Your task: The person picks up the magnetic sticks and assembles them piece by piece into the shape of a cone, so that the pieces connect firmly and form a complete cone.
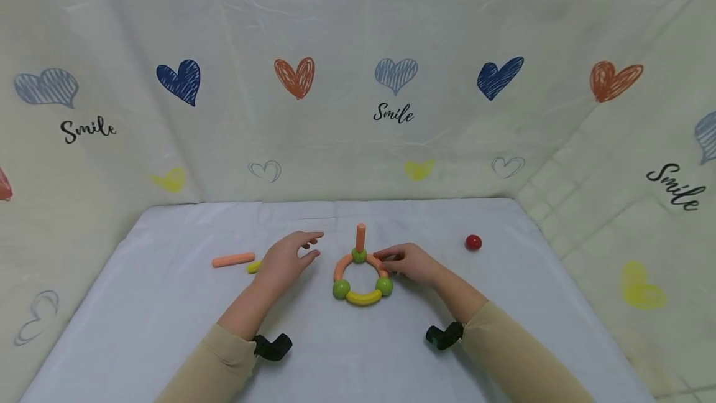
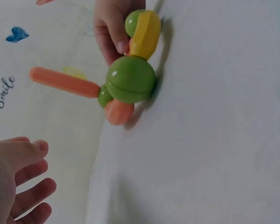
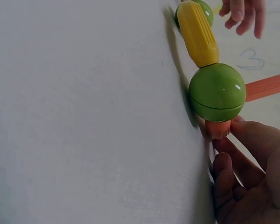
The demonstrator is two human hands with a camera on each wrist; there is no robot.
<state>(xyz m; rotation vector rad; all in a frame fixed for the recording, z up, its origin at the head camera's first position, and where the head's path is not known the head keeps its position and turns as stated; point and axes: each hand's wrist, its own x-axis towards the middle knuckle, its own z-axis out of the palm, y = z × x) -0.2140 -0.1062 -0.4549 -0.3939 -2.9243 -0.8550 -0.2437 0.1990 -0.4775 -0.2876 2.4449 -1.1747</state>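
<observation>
A ring of curved rods and green balls lies on the white-covered table. Its front is a yellow curved rod (image 1: 363,298), and an orange straight rod (image 1: 360,238) stands up from the green ball (image 1: 359,255) at the back. With thumb and forefinger, my right hand (image 1: 411,263) pinches the orange curved rod (image 3: 218,128) on the ring's right side. To the left of the ring my left hand (image 1: 284,261) is held apart from it, fingers loosely bent and nothing in them. In the left wrist view that hand's fingers (image 2: 35,193) are spread.
Left of my left hand lies a loose orange straight rod (image 1: 233,260). Beside it is a yellow piece (image 1: 254,267), partly hidden by that hand. A red ball (image 1: 473,242) rests at the back right. A cloth wall (image 1: 335,30) printed with hearts rises behind the table.
</observation>
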